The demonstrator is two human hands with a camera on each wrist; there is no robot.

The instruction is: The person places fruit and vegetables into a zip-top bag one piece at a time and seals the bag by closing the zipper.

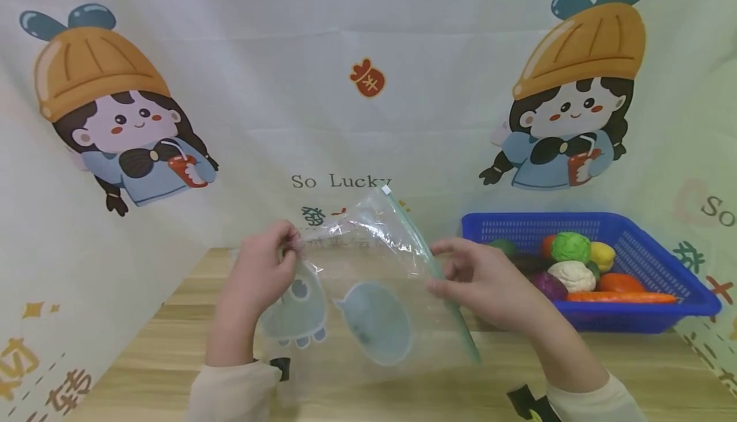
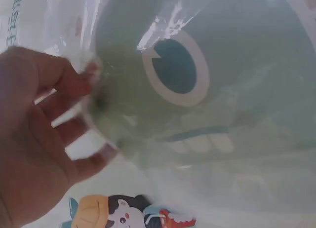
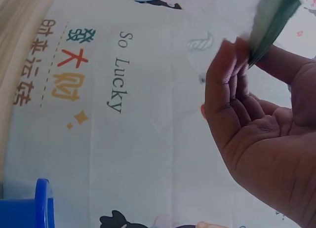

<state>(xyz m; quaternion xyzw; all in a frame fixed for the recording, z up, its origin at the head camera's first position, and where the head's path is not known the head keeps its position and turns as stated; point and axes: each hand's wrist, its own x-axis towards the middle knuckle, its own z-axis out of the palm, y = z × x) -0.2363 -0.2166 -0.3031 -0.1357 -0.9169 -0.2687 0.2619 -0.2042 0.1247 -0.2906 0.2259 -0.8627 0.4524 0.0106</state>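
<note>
A clear plastic zip bag (image 1: 377, 323), printed with a pale green cartoon creature and a speech bubble, is held up over the table between both hands. Along its right side runs a green zip strip (image 1: 411, 227), with a white slider (image 1: 386, 189) at the upper end. My left hand (image 1: 256, 281) pinches the bag's left edge between thumb and fingers. On the opposite side my right hand (image 1: 489, 281) grips the zip strip partway down. The left wrist view shows the creature's eye and teeth on the bag (image 2: 237, 109) close up, beside the left hand (image 2: 34, 129).
On the right stands a blue plastic basket (image 1: 639, 321) with several vegetables: a green cabbage (image 1: 570, 247), a white cauliflower (image 1: 571, 277) and a carrot (image 1: 622, 297) among them. The wooden table (image 1: 167, 358) meets a printed cloth backdrop (image 1: 437, 115) behind and at both sides.
</note>
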